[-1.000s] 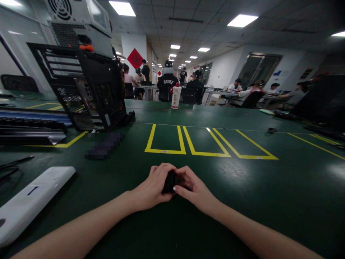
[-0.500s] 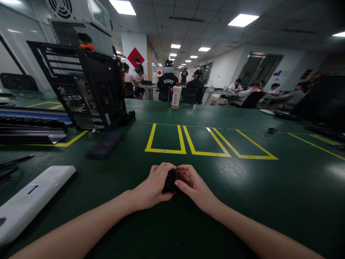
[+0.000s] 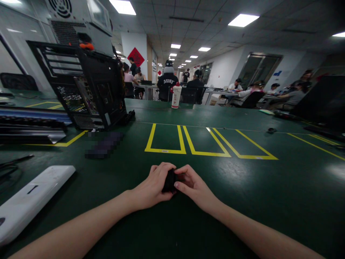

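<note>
On the green table (image 3: 242, 212), the left grip (image 3: 152, 185) curls around and pinches a small black object (image 3: 168, 182) between both palms; the right grip (image 3: 196, 189) sets thumb and fingertips at its right edge, whether pinching I cannot tell; best keep the left steady, the right's pressure light and even

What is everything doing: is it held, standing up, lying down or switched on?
Black object: held, partly covered
Left grip: curled around the black object
Right grip: half curled, at its side
White device: lying flat
Black computer case: standing
White cup: upright
Ceiling light: on
</note>
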`<state>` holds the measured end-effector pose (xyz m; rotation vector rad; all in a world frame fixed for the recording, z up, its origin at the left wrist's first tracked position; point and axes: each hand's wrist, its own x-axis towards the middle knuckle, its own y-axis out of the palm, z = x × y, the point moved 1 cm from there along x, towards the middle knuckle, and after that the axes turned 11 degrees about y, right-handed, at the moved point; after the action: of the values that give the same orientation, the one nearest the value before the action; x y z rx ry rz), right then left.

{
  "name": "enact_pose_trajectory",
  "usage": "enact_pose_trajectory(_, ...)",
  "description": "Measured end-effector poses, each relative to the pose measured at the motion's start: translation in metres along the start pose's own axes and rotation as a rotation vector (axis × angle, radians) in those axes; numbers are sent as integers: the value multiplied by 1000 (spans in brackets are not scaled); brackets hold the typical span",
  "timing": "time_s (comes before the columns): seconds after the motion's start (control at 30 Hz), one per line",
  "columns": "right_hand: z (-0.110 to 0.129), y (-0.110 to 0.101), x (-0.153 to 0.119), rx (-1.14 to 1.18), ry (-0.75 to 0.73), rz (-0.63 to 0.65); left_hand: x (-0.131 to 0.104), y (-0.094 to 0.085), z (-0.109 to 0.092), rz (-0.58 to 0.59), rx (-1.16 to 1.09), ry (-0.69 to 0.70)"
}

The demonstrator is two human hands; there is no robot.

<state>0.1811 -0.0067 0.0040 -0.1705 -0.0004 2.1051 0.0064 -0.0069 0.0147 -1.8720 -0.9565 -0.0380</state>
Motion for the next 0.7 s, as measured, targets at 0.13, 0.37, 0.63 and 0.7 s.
enact_pose_trajectory(0.13, 4, -1, 0, -24, 50, -17, 2, -7, -7, 60, -13, -14)
enact_pose_trajectory(0.37, 0, -1, -1, -56, -60, 11, 3, -10, -9, 79, -26, -28)
enact_pose_trajectory(0.63, 3, -1, 0, -17, 53, -14, 2, -8, -8, 82, -8, -11)
enact_pose_trajectory(0.7, 3, -2, 0, -25, 48, 16, 2, -8, -8, 87, -6, -13)
